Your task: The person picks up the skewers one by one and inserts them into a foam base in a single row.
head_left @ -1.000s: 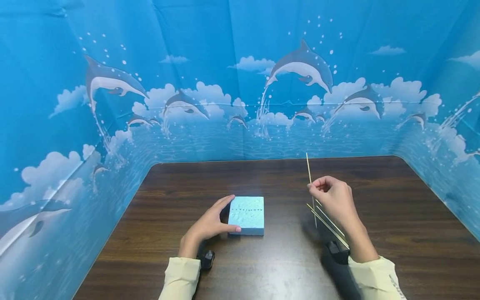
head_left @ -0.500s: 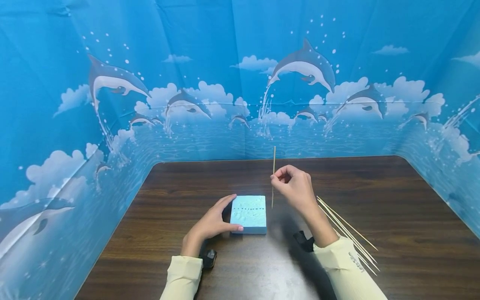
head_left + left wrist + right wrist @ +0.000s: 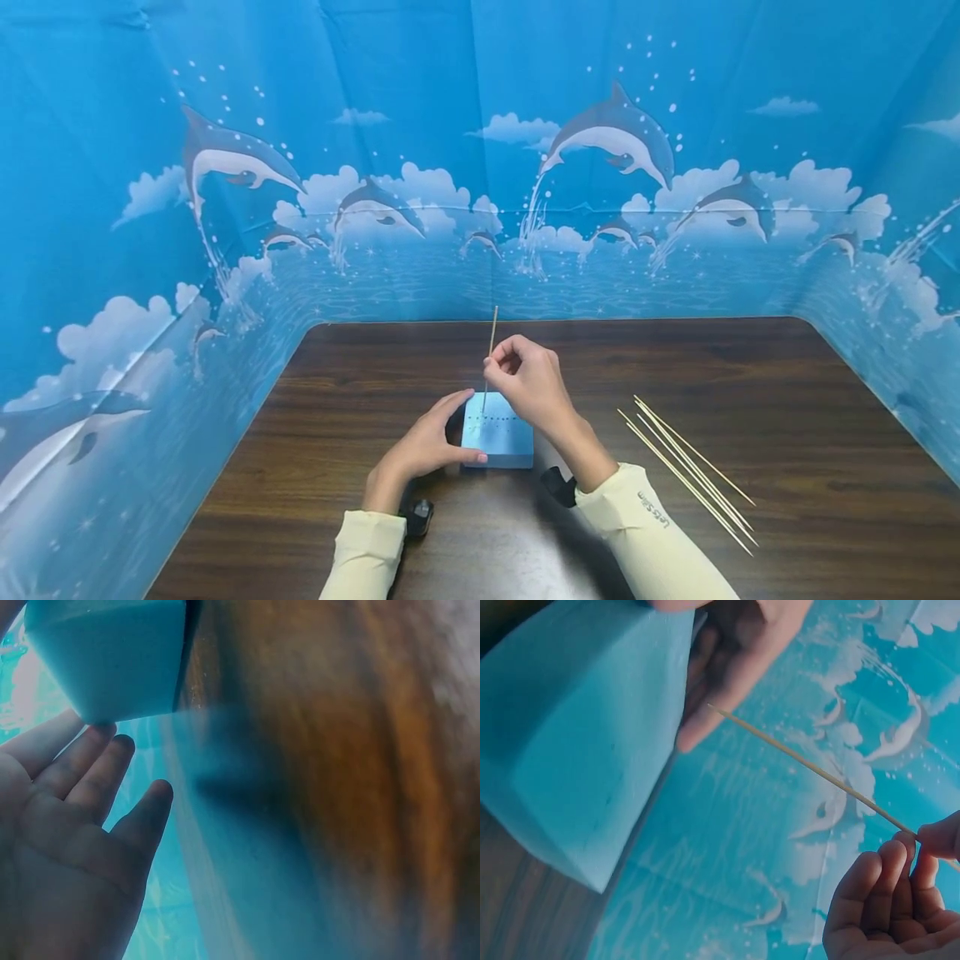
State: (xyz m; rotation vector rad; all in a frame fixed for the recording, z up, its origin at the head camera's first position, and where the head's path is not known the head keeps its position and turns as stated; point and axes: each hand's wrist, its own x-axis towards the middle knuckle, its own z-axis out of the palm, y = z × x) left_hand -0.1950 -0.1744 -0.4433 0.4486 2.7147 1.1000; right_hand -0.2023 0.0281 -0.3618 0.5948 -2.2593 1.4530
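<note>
Right fingers (image 3: pixel 517 344) pinching a stick (image 3: pixel 492 332), blue block (image 3: pixel 501 438) beneath — left fingers (image 3: pixel 452 403) gripping it, loose sticks (image 3: pixel 705 482) at right

Worn on the head, the widest view looks forward and down across the desk (image 3: pixel 345 392) to a dolphin-print curtain (image 3: pixel 457 133). The left wrist camera looks closely along the left fingers (image 3: pixel 103 776) at the side of a blue foam block (image 3: pixel 120 660). The right wrist camera, near and tilted, faces the right fingers (image 3: pixel 885 889) and thin stick (image 3: pixel 810 766). All three views share the block; the head and right wrist views share the stick.
</note>
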